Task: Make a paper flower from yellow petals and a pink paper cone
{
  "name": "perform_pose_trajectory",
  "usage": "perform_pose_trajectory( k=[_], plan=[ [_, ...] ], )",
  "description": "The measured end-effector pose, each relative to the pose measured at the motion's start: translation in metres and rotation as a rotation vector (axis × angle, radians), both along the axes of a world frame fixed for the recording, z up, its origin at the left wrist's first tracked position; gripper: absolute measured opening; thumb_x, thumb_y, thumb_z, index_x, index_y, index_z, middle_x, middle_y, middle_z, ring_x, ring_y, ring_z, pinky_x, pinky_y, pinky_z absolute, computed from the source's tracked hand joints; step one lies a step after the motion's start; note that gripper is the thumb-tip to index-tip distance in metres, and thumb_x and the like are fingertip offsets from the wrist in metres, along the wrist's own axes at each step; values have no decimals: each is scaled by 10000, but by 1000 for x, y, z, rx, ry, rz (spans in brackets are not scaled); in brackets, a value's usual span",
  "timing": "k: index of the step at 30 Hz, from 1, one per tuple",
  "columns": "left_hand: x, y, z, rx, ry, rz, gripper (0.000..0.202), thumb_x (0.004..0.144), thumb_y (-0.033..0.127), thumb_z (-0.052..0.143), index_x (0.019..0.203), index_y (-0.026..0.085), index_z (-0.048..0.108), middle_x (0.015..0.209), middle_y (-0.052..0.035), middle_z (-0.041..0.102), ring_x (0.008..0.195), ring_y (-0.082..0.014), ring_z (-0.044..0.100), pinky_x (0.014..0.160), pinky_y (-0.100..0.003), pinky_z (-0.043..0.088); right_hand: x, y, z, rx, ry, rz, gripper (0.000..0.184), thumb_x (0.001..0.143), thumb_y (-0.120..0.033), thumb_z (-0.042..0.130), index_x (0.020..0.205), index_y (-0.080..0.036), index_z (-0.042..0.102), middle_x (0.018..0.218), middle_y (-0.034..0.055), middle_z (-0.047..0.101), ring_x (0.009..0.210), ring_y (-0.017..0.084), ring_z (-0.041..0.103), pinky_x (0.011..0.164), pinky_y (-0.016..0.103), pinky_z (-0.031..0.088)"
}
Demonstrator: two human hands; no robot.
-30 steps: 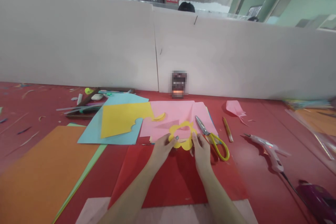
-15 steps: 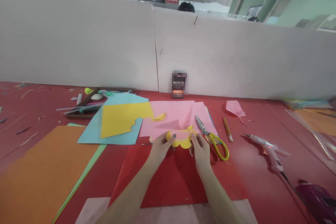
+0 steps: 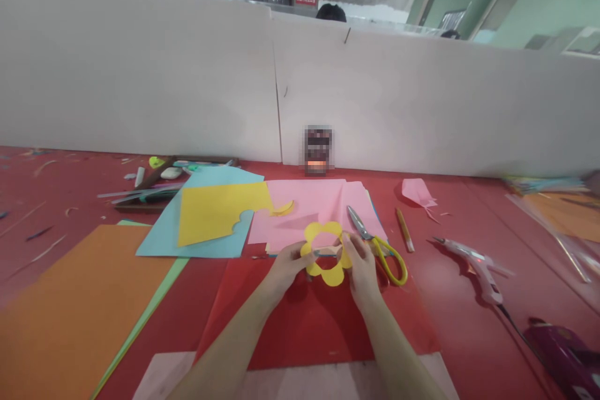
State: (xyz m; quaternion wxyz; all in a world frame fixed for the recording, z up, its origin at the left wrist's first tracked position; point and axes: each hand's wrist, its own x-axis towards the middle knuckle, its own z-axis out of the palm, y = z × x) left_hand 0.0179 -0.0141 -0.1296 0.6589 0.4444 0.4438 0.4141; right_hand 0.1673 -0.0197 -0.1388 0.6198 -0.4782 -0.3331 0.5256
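Observation:
Between my hands is a yellow paper flower ring (image 3: 332,276) with rounded petals and a large open hole in its middle. My left hand (image 3: 289,267) pinches its left edge, and my right hand (image 3: 362,265) pinches its right edge. The ring is held up over the near edge of the pink paper (image 3: 304,200) and the red sheet (image 3: 319,325). Just beyond my right hand lie scissors with yellow handles (image 3: 392,260), blades pointing away; my hand hides part of them. A yellow sheet (image 3: 210,212) with a scalloped cut-out rests on blue paper (image 3: 159,240) to the left.
On the right lie a brown-handled pen-like tool (image 3: 404,230), a pink paper scrap (image 3: 417,192) and a glue gun (image 3: 478,265) with a cord. Orange paper (image 3: 84,306) covers the left front. A dark tray (image 3: 131,206) holds tools. A white partition (image 3: 398,100) stands behind.
The yellow flower ring has been tilted and opened out flat toward me, so its central hole and petals show fully. Both hands still hold its sides.

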Motion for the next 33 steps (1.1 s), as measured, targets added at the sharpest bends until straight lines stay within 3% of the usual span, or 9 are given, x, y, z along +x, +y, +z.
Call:
perform_pose_trajectory(
  k=[9, 16, 23, 28, 33],
  plan=[
    [0, 3, -3, 25, 137, -85, 318, 648, 458, 638, 698, 151, 569, 559, 24, 545, 496, -109, 507, 512, -249, 426, 3, 3, -9, -35, 46, -40, 305, 700, -428, 637, 800, -140, 664, 513, -27, 505, 492, 98, 420, 479, 221, 327],
    [4, -3, -3, 151, 177, -253, 175, 692, 330, 623, 694, 161, 577, 672, 16, 554, 651, -116, 503, 635, -230, 398, 2, 3, -9, -11, 18, -63, 266, 681, -423, 664, 712, -160, 644, 531, -44, 498, 510, 93, 423, 510, 226, 336],
    [1, 3, 0, 117, 169, -103, 269, 679, 424, 617, 710, 161, 570, 658, 1, 546, 638, -132, 488, 623, -247, 390, 2, 3, -8, -50, 139, -62, 237, 657, -396, 692, 727, -175, 646, 671, -20, 621, 626, 129, 547, 632, 255, 420],
    [1, 2, 4, 57, 106, 66, 319, 685, 469, 601, 629, 158, 559, 638, 5, 531, 636, -122, 481, 626, -234, 390, 1, 3, -5, -59, 158, -52, 221, 654, -378, 702, 685, -175, 618, 624, -34, 593, 592, 116, 538, 591, 238, 417],
    [3, 0, 13, 9, 2, 84, 278, 712, 429, 595, 658, 163, 535, 621, 21, 528, 602, -107, 493, 600, -223, 397, 2, 2, -6, -49, 111, -59, 244, 652, -390, 701, 666, -173, 590, 587, -50, 543, 551, 96, 497, 558, 223, 394]
  ],
)
